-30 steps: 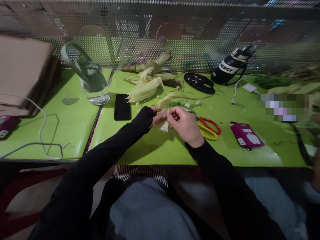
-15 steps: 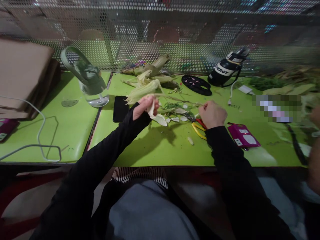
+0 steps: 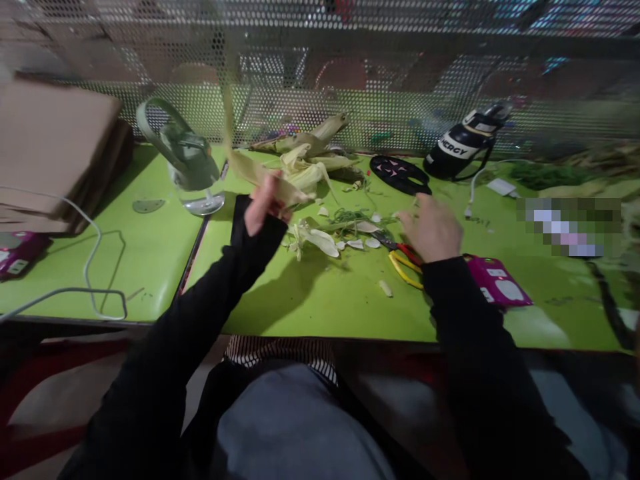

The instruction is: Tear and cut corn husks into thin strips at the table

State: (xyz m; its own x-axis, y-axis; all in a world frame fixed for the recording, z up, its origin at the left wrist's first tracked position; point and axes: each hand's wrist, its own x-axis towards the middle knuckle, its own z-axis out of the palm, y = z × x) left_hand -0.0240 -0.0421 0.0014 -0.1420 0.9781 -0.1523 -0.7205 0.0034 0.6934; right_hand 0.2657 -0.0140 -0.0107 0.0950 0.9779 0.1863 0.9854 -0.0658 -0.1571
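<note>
My left hand (image 3: 267,205) is closed on a long pale corn husk (image 3: 245,168), which stands up and leans to the left above the table. My right hand (image 3: 433,228) hovers over scissors (image 3: 404,269) with red and yellow handles. Its thumb and fingers look apart, and I see nothing between them, though motion blurs it a little. Between the hands lie thin green strands (image 3: 350,217) and a torn piece of husk (image 3: 320,241) with white scraps beside it. A pile of corn husks (image 3: 305,167) rests behind.
A phone (image 3: 240,212) lies partly under my left wrist. A clear bottle (image 3: 195,173) stands left; a black bottle (image 3: 460,147) and black palette-shaped plate (image 3: 397,175) sit at the back. A purple device (image 3: 500,283) lies right. Perforated metal (image 3: 280,60) closes the table's rear.
My left hand has moved left and swung the husk upward. My right hand's fingers have opened from a closed grip. Some husk now lies on the table between them.
</note>
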